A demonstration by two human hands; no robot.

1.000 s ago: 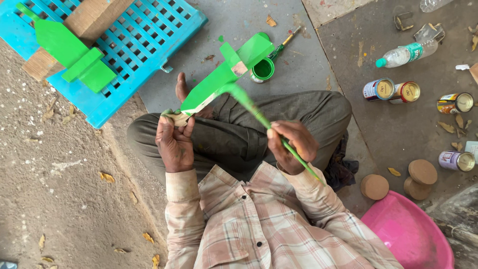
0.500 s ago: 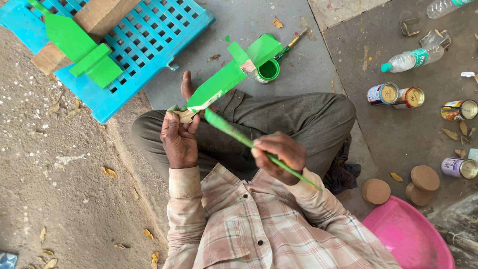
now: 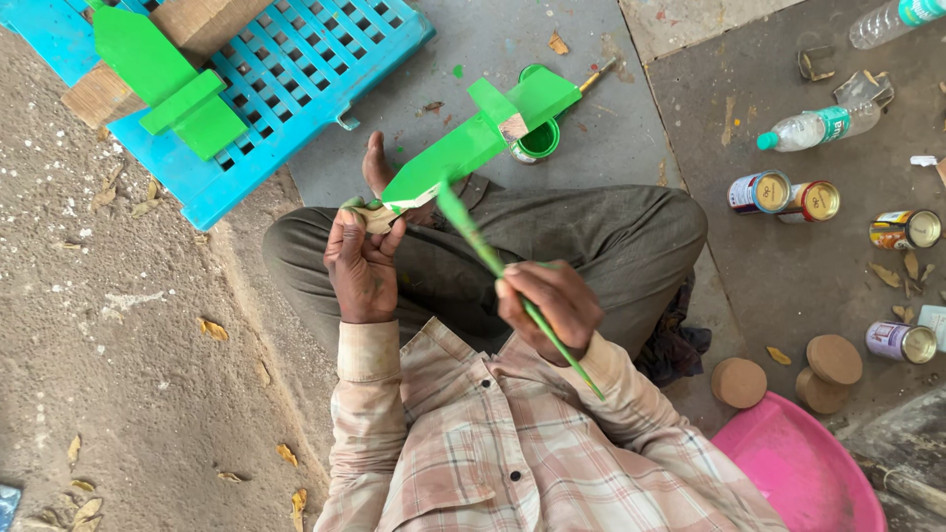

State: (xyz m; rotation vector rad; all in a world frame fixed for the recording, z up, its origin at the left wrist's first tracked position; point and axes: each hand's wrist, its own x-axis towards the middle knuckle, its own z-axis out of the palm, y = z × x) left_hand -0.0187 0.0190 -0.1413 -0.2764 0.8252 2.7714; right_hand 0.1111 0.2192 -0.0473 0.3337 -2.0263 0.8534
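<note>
Left hand (image 3: 362, 264) hides the near end of the green wooden plane (image 3: 463, 148); brush (image 3: 493, 261) tip beside it is blurred

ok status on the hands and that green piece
Left hand grips green wooden piece by its unpainted end. Right hand holds paintbrush against it. Nothing in the way.

Single view from a head-worn camera, looking almost straight down, close over the lap and crossed legs. Left hand (image 3: 363, 264) and right hand (image 3: 548, 307) near frame centre, concrete floor (image 3: 148, 345) all around, blue crate (image 3: 296, 89) at top left.
</note>
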